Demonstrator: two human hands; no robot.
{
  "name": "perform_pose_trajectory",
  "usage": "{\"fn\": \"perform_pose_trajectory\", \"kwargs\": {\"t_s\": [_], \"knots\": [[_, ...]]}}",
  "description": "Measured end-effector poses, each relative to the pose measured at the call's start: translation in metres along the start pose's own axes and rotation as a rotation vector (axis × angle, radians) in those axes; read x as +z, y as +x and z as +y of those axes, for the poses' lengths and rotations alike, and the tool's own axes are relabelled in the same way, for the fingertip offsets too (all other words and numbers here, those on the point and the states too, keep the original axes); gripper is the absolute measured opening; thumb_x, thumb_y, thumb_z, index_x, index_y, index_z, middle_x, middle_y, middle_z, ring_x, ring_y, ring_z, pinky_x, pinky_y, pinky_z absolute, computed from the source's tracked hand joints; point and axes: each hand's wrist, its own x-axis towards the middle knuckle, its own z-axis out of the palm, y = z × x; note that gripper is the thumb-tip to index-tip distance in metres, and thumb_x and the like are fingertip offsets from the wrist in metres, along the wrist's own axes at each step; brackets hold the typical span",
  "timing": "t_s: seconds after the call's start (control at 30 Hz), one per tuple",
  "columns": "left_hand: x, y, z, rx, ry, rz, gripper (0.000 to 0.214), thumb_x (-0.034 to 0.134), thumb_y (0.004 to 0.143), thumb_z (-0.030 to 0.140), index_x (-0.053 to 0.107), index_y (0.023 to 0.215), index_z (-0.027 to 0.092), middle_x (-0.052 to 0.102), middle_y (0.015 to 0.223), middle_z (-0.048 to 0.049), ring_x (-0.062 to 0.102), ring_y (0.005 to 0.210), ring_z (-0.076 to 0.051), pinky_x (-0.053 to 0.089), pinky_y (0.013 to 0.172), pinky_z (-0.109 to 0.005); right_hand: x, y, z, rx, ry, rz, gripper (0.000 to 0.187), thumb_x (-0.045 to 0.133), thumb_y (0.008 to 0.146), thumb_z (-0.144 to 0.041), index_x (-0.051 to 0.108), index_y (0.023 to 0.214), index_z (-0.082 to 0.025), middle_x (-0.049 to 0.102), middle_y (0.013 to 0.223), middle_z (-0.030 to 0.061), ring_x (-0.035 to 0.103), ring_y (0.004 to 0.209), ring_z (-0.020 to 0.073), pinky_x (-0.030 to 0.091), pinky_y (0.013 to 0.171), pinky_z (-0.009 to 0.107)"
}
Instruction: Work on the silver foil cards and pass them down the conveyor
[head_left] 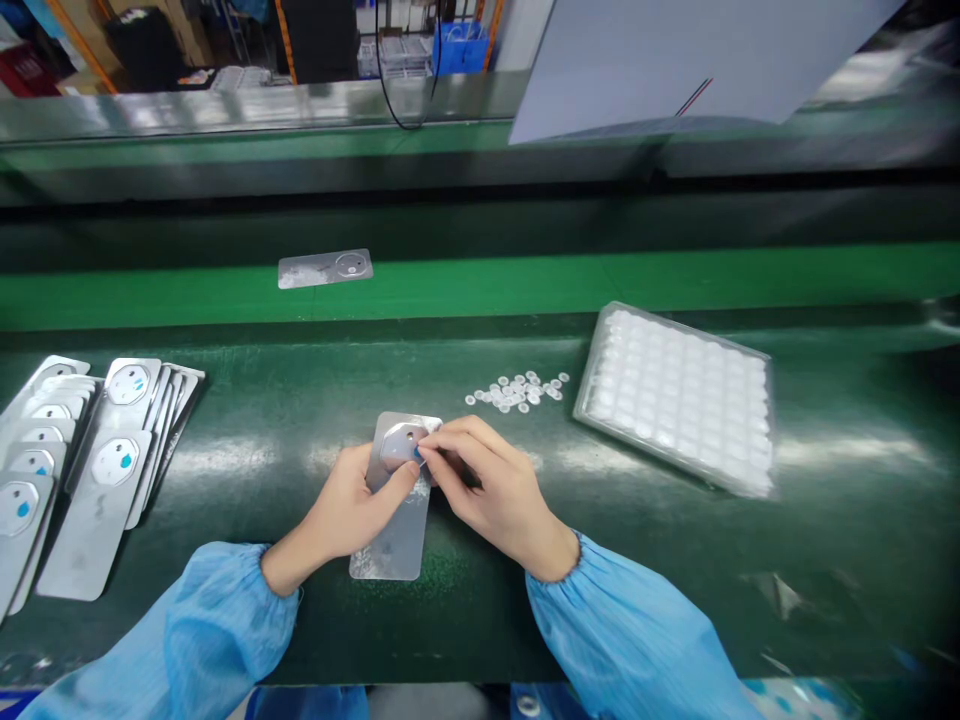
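A long silver metal plate [396, 540] lies on the green bench in front of me. My left hand [341, 515] is wrapped round its left edge, thumb pressed on the raised round part near the plate's top. My right hand [495, 490] pinches a small blue tab [418, 455] at that round part with thumb and forefinger. Both arms wear light blue sleeves.
Several similar plates [97, 460] with blue-dotted round stickers are fanned out at the left. Small white discs [517, 390] lie scattered beyond my hands. A clear blister tray [679, 395] sits at the right. One plate [325, 268] lies on the green conveyor belt behind.
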Motion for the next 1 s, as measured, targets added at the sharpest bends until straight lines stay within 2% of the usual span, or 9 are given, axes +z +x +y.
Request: {"fn": "perform_pose_trajectory", "kwargs": {"t_s": [0.2, 0.4, 0.6, 0.77, 0.83, 0.9, 1.0], "knots": [[-0.002, 0.002, -0.002, -0.012, -0.057, 0.018, 0.026, 0.065, 0.092, 0.037, 0.064, 0.077, 0.015, 0.059, 0.069, 0.0009, 0.050, 0.062, -0.012, 0.041, 0.058, -0.022, -0.001, 0.001, 0.000, 0.003, 0.067, -0.021, 0.009, 0.057, 0.102, -0.016, 0.064, 0.105, -0.021, 0.066, 0.097, 0.0059, 0.062, 0.072, 0.0132, 0.051, 0.059, 0.025], [-0.004, 0.002, -0.002, -0.016, -0.086, 0.030, 0.029, 0.067, 0.091, 0.040, 0.065, 0.076, 0.015, 0.058, 0.068, 0.0009, 0.050, 0.061, -0.012, 0.042, 0.060, -0.023, -0.001, 0.002, -0.003, 0.046, 0.161, 0.019, 0.009, 0.058, 0.101, -0.018, 0.066, 0.102, -0.020, 0.064, 0.094, 0.0043, 0.058, 0.064, 0.0107, 0.050, 0.055, 0.025], [-0.004, 0.004, 0.000, -0.009, -0.111, 0.047, 0.032, 0.071, 0.088, 0.043, 0.067, 0.075, 0.014, 0.063, 0.069, -0.0007, 0.055, 0.062, -0.013, 0.045, 0.060, -0.024, -0.003, 0.001, -0.004, 0.177, 0.276, 0.042, 0.011, 0.061, 0.100, -0.024, 0.069, 0.094, -0.018, 0.065, 0.091, 0.0053, 0.060, 0.060, 0.0097, 0.040, 0.045, 0.024], [-0.002, 0.004, 0.003, -0.060, -0.179, 0.042, 0.029, 0.073, 0.088, 0.041, 0.074, 0.082, 0.013, 0.074, 0.077, -0.0056, 0.068, 0.071, -0.018, 0.053, 0.067, -0.025, -0.004, 0.010, -0.005, 0.290, 0.410, 0.058, 0.019, 0.064, 0.099, -0.033, 0.069, 0.090, -0.017, 0.065, 0.090, 0.0055, 0.063, 0.065, 0.0116, 0.046, 0.049, 0.023], [-0.002, 0.004, 0.003, -0.117, -0.231, 0.046, 0.032, 0.075, 0.086, 0.043, 0.077, 0.090, 0.012, 0.078, 0.084, -0.0090, 0.074, 0.079, -0.023, 0.057, 0.074, -0.029, -0.011, 0.010, -0.008, 0.339, 0.492, 0.070, 0.019, 0.067, 0.098, -0.035, 0.069, 0.089, -0.018, 0.064, 0.088, 0.0047, 0.063, 0.068, 0.0124, 0.049, 0.053, 0.023], [-0.002, 0.005, 0.000, -0.168, -0.289, 0.049, 0.038, 0.078, 0.083, 0.046, 0.077, 0.099, 0.012, 0.080, 0.095, -0.0128, 0.077, 0.085, -0.028, 0.060, 0.080, -0.034, -0.027, -0.003, -0.010, 0.396, 0.557, 0.084, 0.018, 0.068, 0.098, -0.035, 0.068, 0.088, -0.019, 0.062, 0.086, 0.0035, 0.059, 0.065, 0.0113, 0.047, 0.054, 0.023], [-0.004, 0.006, -0.004, -0.188, -0.266, 0.058, 0.047, 0.080, 0.080, 0.051, 0.077, 0.104, 0.011, 0.079, 0.105, -0.0170, 0.078, 0.092, -0.033, 0.062, 0.081, -0.039, -0.073, -0.058, -0.003, 0.457, 0.618, 0.155, 0.022, 0.067, 0.098, -0.034, 0.064, 0.082, -0.020, 0.054, 0.077, 0.0012, 0.051, 0.060, 0.0106, 0.041, 0.051, 0.024]]}}
